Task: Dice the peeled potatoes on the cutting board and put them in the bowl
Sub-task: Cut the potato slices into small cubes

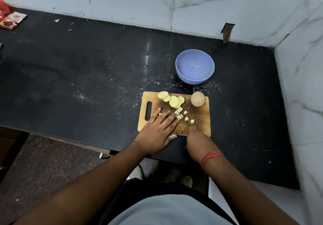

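Nearest the lens, the left hand [158,128] lies flat with straight, spread fingers, pressing a pale yellow potato strip [177,113] onto the rectangular wooden cutting board [201,119] at frame centre. The right hand [194,137] grips a thin steel knife [185,122], whose blade runs diagonally up-left, just right of the left fingertips. Cut cubes [186,119] lie right of the blade. Round slices [173,100] and a whole peeled potato [197,98] wait above; the empty lavender plastic bowl [180,71] sits higher.
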Demonstrator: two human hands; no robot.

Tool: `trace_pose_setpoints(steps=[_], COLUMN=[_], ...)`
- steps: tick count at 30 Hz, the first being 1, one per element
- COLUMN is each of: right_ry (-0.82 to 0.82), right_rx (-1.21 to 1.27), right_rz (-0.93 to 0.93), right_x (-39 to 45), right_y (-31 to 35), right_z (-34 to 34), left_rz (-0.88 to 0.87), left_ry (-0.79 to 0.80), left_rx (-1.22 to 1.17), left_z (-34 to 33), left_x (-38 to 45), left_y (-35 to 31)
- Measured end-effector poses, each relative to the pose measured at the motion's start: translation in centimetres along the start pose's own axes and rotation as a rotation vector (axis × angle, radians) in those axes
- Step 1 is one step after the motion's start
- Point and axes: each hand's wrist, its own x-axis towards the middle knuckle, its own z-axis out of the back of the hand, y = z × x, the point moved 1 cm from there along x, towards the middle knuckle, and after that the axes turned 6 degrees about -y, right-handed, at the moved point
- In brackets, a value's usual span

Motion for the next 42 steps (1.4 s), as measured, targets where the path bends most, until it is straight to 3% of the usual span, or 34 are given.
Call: trace_pose_setpoints(steps=[15,21,25,29,33,38,42], right_ry=[0.087,0.247,0.247,0.178,0.092,0.011,-0.037], right_rx=[0.011,-0.113,-0.11,0.012,0.308,0.518,0.728], right_rz=[-0.07,-0.112,-0.115,-0.035,-0.054,-0.084,-0.131], right_x=[0.3,-0.3,-1.3,-2.4,-3.5,-3.2,-2.6], right_y=[0.8,0.6,-0.1,-2.3,-3.8,-4.4,-4.7], right_z=[0.2,1.5,1.0,0.6,2.7,3.4,2.9], left_rz=[0.006,0.016,0.016,0.026,0.037,-0.116,-0.186], left_ry=[0.009,0.02,0.044,0.04,-0.01,-0.029,0.051], left_rx=[0.014,0.021,0.039,0.035,-0.001,-0.057,-0.022], left_z=[-0.1,0.2,0.3,0.6,1.3,1.6,0.5], left_x=[0.0,0.0,0.0,0.0,0.9,4.4,5.9], left_y=[-0.2,-0.3,-0.3,-0.5,-1.3,-3.6,-4.6])
